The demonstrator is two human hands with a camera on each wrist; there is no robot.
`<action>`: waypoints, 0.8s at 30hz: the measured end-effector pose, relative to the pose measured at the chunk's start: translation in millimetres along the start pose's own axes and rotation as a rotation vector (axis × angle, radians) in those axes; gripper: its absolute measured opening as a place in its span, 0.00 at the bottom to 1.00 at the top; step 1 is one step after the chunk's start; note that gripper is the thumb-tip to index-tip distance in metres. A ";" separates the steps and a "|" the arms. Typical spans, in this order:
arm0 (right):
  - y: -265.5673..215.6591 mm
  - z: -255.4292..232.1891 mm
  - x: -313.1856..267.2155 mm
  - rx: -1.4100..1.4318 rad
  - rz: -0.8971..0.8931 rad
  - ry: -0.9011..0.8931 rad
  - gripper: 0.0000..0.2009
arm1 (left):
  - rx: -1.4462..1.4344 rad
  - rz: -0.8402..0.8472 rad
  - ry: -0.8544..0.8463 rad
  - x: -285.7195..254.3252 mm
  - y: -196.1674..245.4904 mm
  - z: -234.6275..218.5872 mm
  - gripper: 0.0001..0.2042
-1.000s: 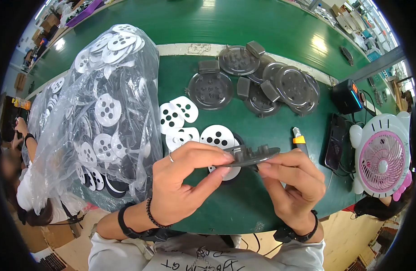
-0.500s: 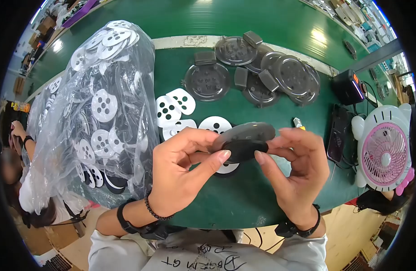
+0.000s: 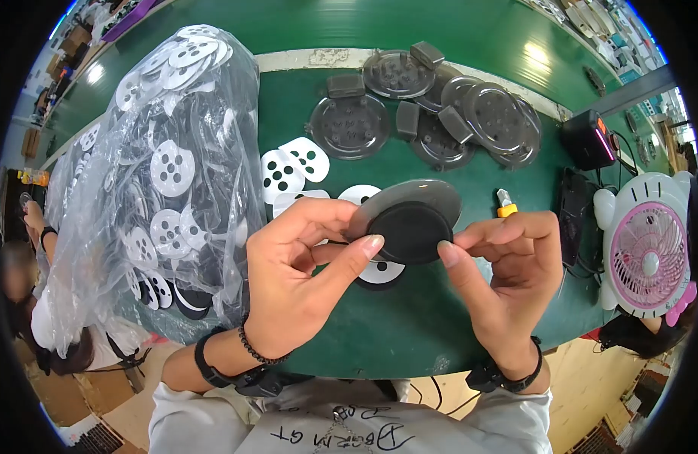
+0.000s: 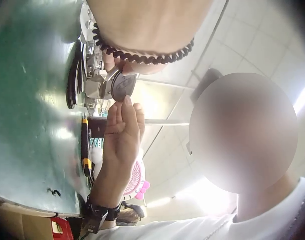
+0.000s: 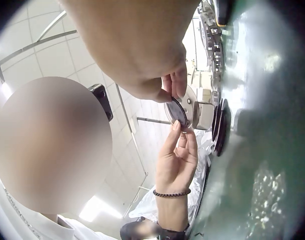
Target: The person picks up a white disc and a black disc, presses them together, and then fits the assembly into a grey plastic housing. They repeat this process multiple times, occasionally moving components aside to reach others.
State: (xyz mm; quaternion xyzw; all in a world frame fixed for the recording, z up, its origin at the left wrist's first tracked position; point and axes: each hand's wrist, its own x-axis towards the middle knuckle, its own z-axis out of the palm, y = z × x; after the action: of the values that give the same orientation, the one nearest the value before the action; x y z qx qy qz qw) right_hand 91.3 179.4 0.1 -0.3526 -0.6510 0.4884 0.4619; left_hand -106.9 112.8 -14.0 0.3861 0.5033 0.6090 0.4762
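My left hand (image 3: pixel 288 276) pinches the left edge of a smoky grey, see-through round plastic cover (image 3: pixel 445 198), its thumb on the near face. On that face lies a smaller black disc (image 3: pixel 411 233), low against the cover's rim. My right hand (image 3: pixel 512 276) pinches the lower right edge, thumb tip at the disc's border. The cover stands tilted above the table, broad face toward me. In the right wrist view a grey block (image 5: pixel 205 116) sticks out from the cover's far side. Beneath it, partly hidden, white discs with holes (image 3: pixel 356 194) lie on the table.
A clear plastic bag (image 3: pixel 213 144) full of white holed discs stands on the left. Several more grey covers (image 3: pixel 349 127) lie at the back. To the right are a utility knife (image 3: pixel 506 206), a black phone (image 3: pixel 574 216), a black box-shaped device (image 3: pixel 589 140) and a pink-and-white fan (image 3: pixel 646 257).
Both hands have turned the cover from nearly edge-on to broad face toward me, bringing the black disc into full sight. It has also risen slightly in the head view.
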 end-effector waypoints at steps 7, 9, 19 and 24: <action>-1.4 -0.7 -0.8 -0.040 -0.041 -0.054 0.20 | 0.031 -0.065 -0.001 2.4 2.0 -0.5 0.13; -0.8 -0.3 -0.3 -0.039 -0.043 -0.020 0.20 | 0.040 -0.068 -0.009 1.6 3.2 -1.4 0.13; 0.8 -1.8 5.2 0.008 0.065 0.051 0.19 | 0.014 -0.055 -0.053 -0.4 3.2 0.3 0.12; 2.7 -6.1 4.9 0.010 0.059 0.042 0.19 | -0.006 -0.021 -0.070 -1.4 1.8 0.8 0.13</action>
State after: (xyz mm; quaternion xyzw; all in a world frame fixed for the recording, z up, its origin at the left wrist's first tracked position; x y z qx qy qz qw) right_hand 95.5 186.5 -0.7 -0.3793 -0.6279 0.4977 0.4627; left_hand -106.2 111.6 -12.1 0.4002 0.4885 0.5916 0.5011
